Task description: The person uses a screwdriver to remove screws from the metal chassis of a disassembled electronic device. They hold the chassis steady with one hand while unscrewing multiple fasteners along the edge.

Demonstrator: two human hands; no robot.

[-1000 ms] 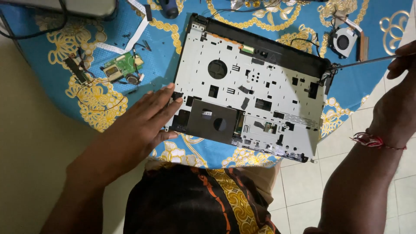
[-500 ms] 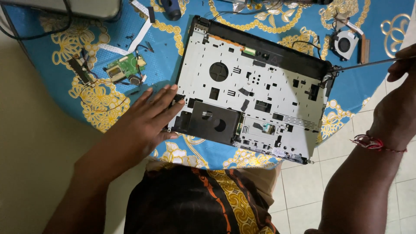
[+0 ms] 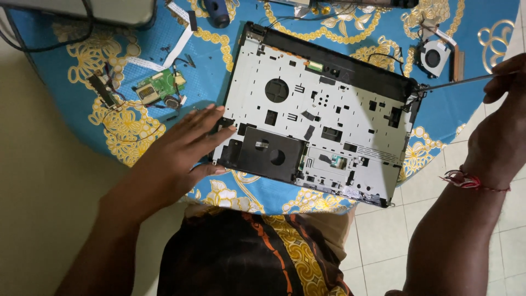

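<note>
A silver-grey laptop chassis (image 3: 323,115), opened and stripped, lies tilted on a blue cloth with gold patterns (image 3: 126,126). My left hand (image 3: 183,148) rests flat with spread fingers against the chassis's left edge, fingertips touching its lower left corner. My right hand (image 3: 501,126) is closed on a thin screwdriver (image 3: 455,82); its tip meets the chassis's upper right corner by the hinge. A red thread bracelet circles my right wrist.
A small green circuit board (image 3: 159,90) with a white ribbon cable lies left of the chassis. A round cooling fan (image 3: 433,57) sits at the upper right. A grey device's edge (image 3: 82,8) and cables are at the top left. Tiled floor shows at the lower right.
My left hand has slid slightly right and settled closer against the chassis's left edge. The right hand and screwdriver stay at the upper right corner.
</note>
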